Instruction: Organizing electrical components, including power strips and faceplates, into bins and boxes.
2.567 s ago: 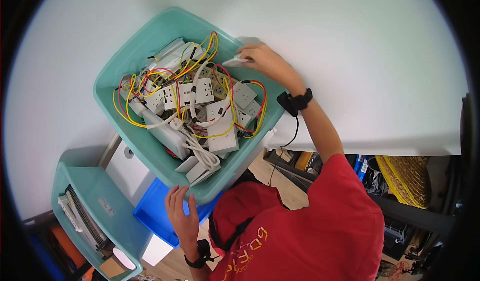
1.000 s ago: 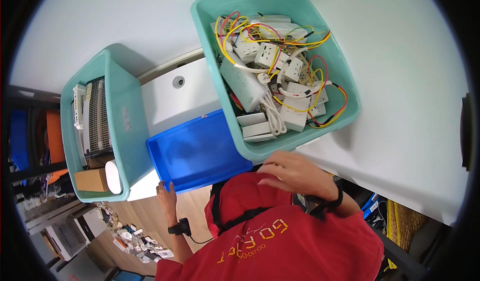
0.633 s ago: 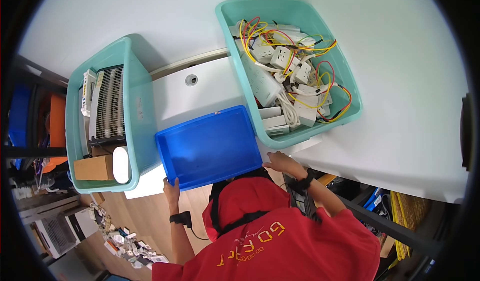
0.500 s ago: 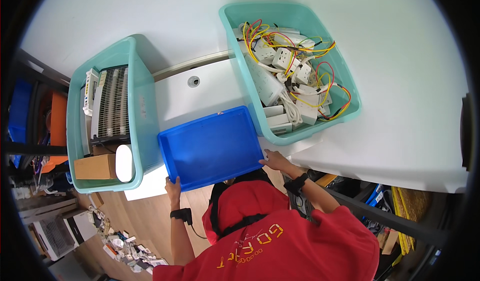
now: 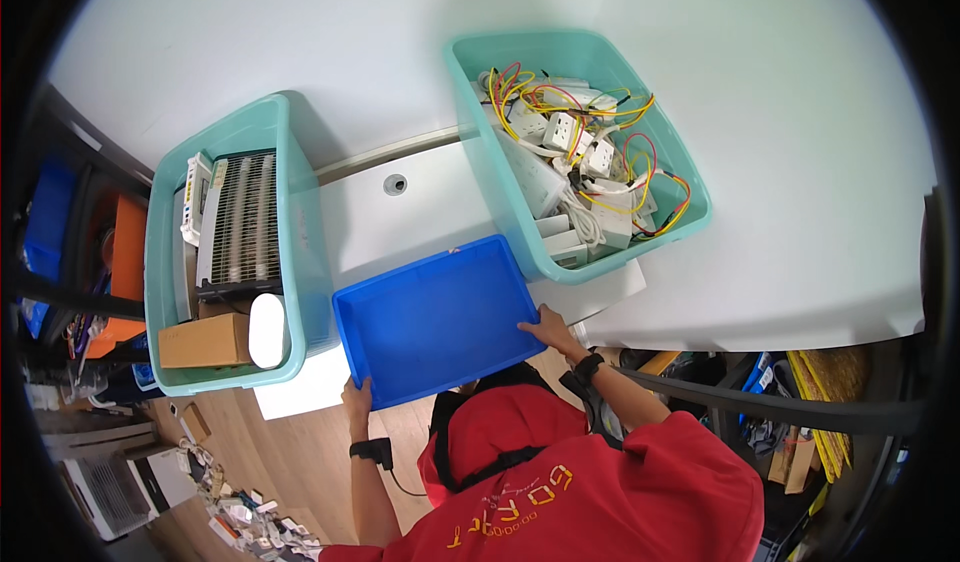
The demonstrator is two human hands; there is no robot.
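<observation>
A shallow blue plastic tray [image 5: 436, 322], nothing in it, sits tilted in front of me at the near edge of the white table. My left hand [image 5: 357, 402] grips its near left corner, the thumb over the rim. At its right side, my right hand [image 5: 550, 330] is closed on the rim. Just beyond the tray to the right is a teal bin [image 5: 485, 152] full of white power strips, adapters, boxes and coloured wires. Left of the tray stands another teal bin [image 5: 305, 232] holding a grille-fronted heater [image 5: 245, 217], a brown cardboard box [image 5: 205, 342] and a white rounded device [image 5: 267, 330].
A white table section [image 5: 410, 222] with a round cable hole lies between the bins. On the floor at lower left is a pile of small electronic parts [image 5: 250, 522]. Shelving with a dark rail [image 5: 780, 402] runs along my right; an orange container [image 5: 125, 252] is at far left.
The view has shifted slightly, so the bins and tray appear a little lower in the picture. Both hands keep their grip on the tray.
</observation>
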